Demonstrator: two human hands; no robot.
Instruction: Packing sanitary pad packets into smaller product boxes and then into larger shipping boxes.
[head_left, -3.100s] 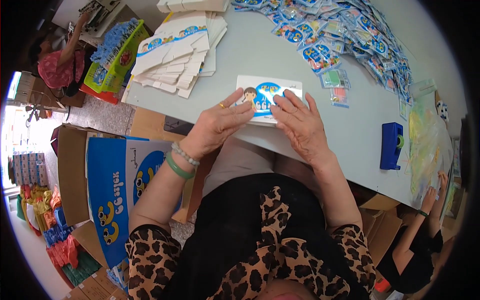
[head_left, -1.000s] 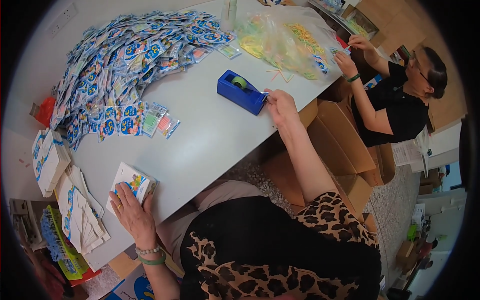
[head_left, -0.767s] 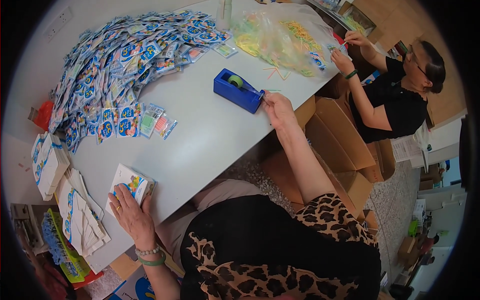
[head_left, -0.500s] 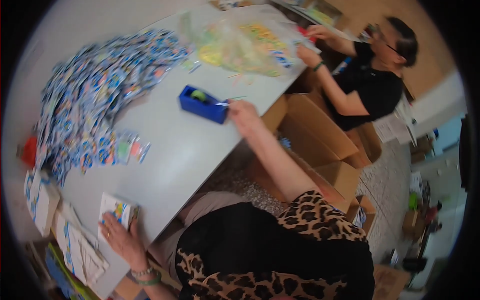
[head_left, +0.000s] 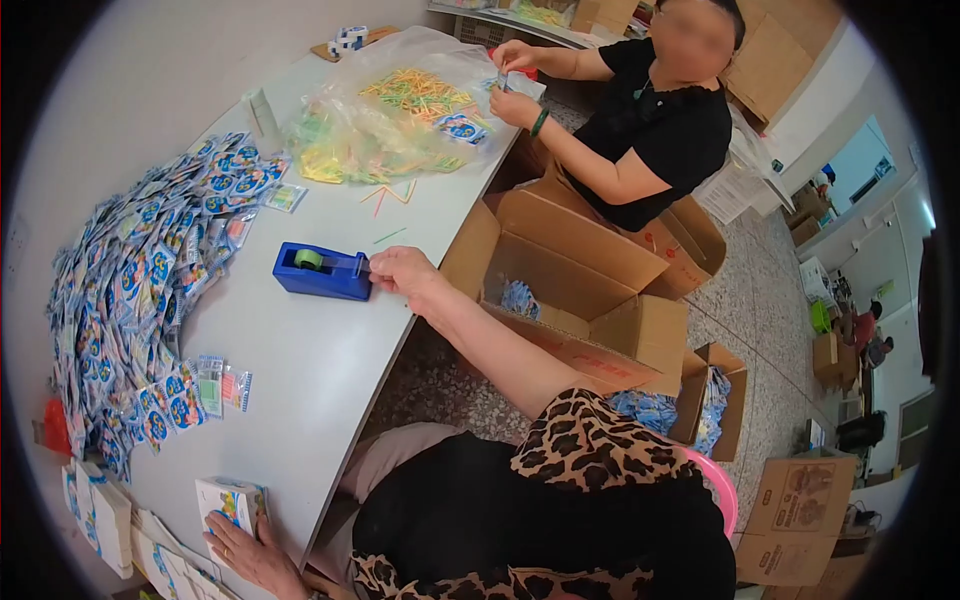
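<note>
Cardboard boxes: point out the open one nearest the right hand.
The big open cardboard box directly beside the right hand, against the table edge; the other boxes sit farther off on the floor.

My clothing: black top with a leopard-print panel in tan and dark brown over the shoulders and short sleeves. Both forearms bare. Left hand: thin gold ring on one finger. Right hand: no ring or band visible.

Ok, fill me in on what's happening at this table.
The person's right hand is at the cutter end of the blue tape dispenser, while the left hand rests on a small white box at the table edge. A heap of small packets lies alongside. A co-worker handles packets opposite.
</note>
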